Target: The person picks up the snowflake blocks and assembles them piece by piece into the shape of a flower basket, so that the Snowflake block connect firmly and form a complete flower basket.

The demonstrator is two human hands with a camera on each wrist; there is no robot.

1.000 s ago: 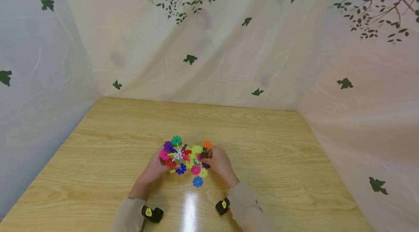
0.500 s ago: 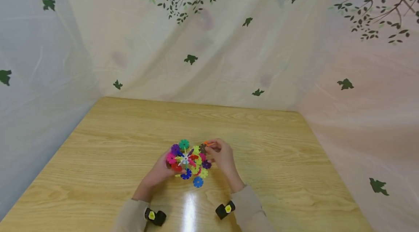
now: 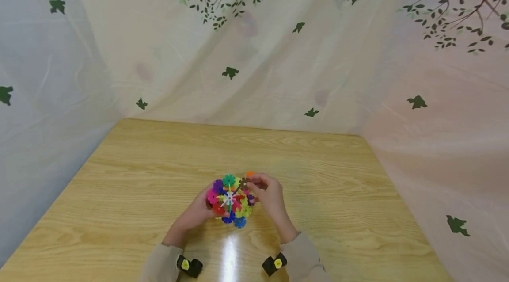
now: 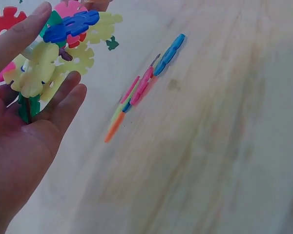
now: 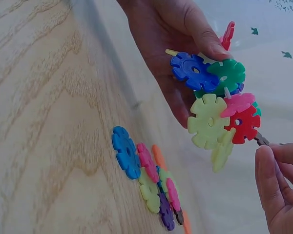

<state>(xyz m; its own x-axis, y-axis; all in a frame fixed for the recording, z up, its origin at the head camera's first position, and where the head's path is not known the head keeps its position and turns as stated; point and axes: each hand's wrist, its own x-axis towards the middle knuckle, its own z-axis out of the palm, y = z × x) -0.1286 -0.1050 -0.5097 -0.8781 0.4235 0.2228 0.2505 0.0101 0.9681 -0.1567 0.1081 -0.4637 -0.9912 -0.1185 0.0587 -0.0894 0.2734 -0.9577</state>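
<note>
A colourful cluster of interlocking snowflake discs (image 3: 229, 198) is held in my left hand (image 3: 197, 212). The left wrist view has the thumb and fingers of that hand around yellow (image 4: 40, 68) and green discs, with a blue disc (image 4: 71, 27) above. My right hand (image 3: 270, 198) pinches a brown disc (image 3: 244, 183) at the cluster's right side. In the right wrist view that brown disc (image 5: 261, 140) appears edge-on, close against the red disc (image 5: 243, 125) of the cluster. Whether the two are joined, I cannot tell.
Several loose snowflake discs lie on the wooden table (image 3: 338, 193) below the cluster, among them a blue one (image 5: 126, 152), a purple one (image 5: 166, 211) and a yellow one (image 5: 149, 190). A cloth with printed leaves (image 3: 254, 74) hangs around the table.
My left hand has carried the cluster right and slightly nearer my body. My right hand shifted right, then came to the cluster's upper right side with the brown disc.
</note>
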